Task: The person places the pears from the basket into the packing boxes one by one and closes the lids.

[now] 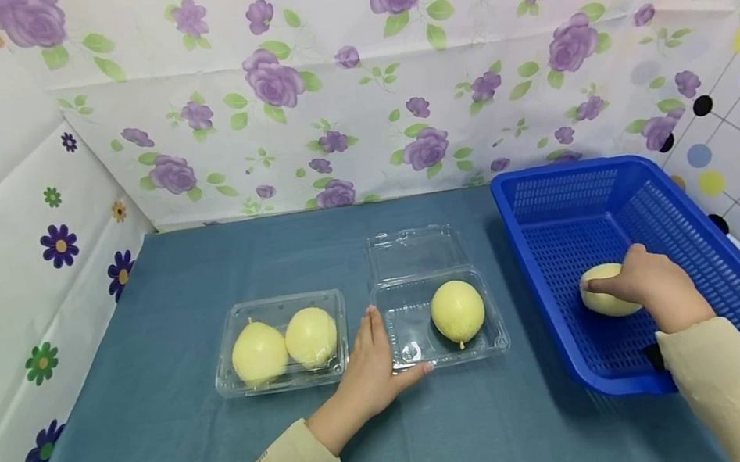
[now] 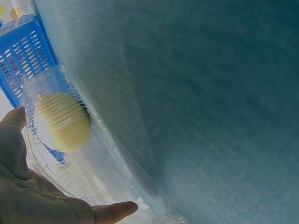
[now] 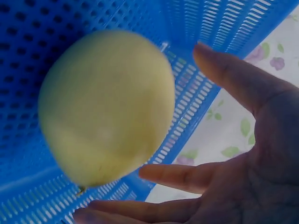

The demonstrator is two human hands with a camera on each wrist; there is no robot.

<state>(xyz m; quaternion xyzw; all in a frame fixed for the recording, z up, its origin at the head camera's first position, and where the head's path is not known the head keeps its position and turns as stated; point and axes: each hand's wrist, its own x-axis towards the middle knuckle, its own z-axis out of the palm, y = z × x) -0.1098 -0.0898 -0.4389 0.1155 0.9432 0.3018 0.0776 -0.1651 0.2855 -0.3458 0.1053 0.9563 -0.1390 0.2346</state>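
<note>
My left hand (image 1: 367, 369) has its fingers straight along the left side of an open clear plastic box (image 1: 402, 337), its thumb at the front edge. In that box's right half sits a pale yellow pear (image 1: 458, 311), also visible in the left wrist view. My right hand (image 1: 658, 285) reaches into a blue basket (image 1: 542, 293), over another yellow pear (image 1: 611, 304). The right wrist view shows its thumb and fingers spread wide around this pear (image 3: 107, 107), with no firm grip visible. The pear rests on the basket floor.
Left of my left hand stands another clear plastic box (image 1: 230, 377) with two pears (image 1: 259, 353) inside. The open box's lid (image 1: 416, 252) lies folded back behind it. A blue-green cloth (image 1: 159, 450) covers the table, and flowered sheets (image 1: 325, 111) hang behind and at the sides.
</note>
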